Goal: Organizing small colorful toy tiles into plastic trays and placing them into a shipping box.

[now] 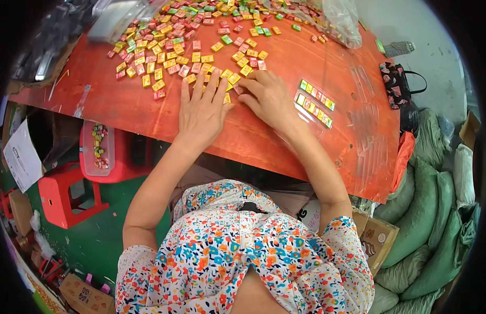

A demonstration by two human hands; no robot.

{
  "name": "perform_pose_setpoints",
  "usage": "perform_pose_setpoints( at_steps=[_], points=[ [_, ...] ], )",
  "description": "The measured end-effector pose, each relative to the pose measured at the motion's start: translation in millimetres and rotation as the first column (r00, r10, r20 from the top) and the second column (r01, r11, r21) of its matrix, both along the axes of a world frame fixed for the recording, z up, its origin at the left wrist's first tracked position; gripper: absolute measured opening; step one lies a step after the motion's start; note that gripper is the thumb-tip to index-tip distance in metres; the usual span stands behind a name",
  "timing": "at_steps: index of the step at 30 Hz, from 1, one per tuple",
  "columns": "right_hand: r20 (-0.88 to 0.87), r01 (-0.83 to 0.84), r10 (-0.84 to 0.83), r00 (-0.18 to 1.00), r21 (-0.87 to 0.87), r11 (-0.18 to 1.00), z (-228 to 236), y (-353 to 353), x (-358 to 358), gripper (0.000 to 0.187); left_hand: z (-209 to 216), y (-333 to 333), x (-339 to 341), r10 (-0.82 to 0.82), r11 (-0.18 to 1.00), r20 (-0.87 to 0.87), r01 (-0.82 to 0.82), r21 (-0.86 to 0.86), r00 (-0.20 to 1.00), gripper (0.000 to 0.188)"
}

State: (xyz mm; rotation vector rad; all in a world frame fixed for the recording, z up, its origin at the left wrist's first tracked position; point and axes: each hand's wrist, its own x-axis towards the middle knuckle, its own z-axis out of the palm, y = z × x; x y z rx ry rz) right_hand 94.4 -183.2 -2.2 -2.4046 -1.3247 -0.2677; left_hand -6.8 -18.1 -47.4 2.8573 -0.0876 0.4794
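At the fingers (220, 93), small yellow-and-pink boxes (233, 78), illegibly printed.

Print on little yellow and pink boxes (146, 80) is too small to read.
A blue emblem (14, 154) marks a white panel (25, 168), left; a dark, code-like square (85, 294), a brown carton (100, 303).

Boxes (196, 45) lay across the far side of the counter (253, 144), the hands (202, 109) at their near edge; two box rows (318, 96) lay farther right. Stools (69, 198) stood near left, sacks (417, 203) near right.
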Motion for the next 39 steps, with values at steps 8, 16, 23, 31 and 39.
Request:
perform_pose_setpoints(
  at_steps=[8,16,23,31,39],
  points=[
    [-0.216,0.226,-0.240,0.946,-0.087,0.970,33.5,-6.0,66.0,0.024,2.2,0.9,20.0,0.109,0.994,-0.025,-0.109,0.009,0.994,0.052],
    [0.049,0.138,-0.129,0.990,-0.298,0.944,13.0,13.7,68.8,0.023,5.1,21.2,5.3,0.046,0.977,0.130,-0.017,-0.212,0.991,0.042],
    [-0.032,0.092,-0.105,0.994,-0.285,0.954,8.3,13.3,82.2,0.027,21.9,23.2,3.2,-0.003,0.968,0.229,0.061,-0.245,0.973,0.024],
    [-0.326,0.060,-0.090,0.941,-0.100,0.993,27.7,0.4,40.6,0.031,25.8,19.7,9.4,0.023,0.981,0.081,-0.006,-0.196,0.996,0.025],
    [-0.270,0.005,-0.007,0.963,-0.011,1.000,18.0,2.7,9.0,0.028,33.4,24.5,24.3,-0.084,0.973,-0.030,0.075,-0.219,0.996,0.024]
  ],
)
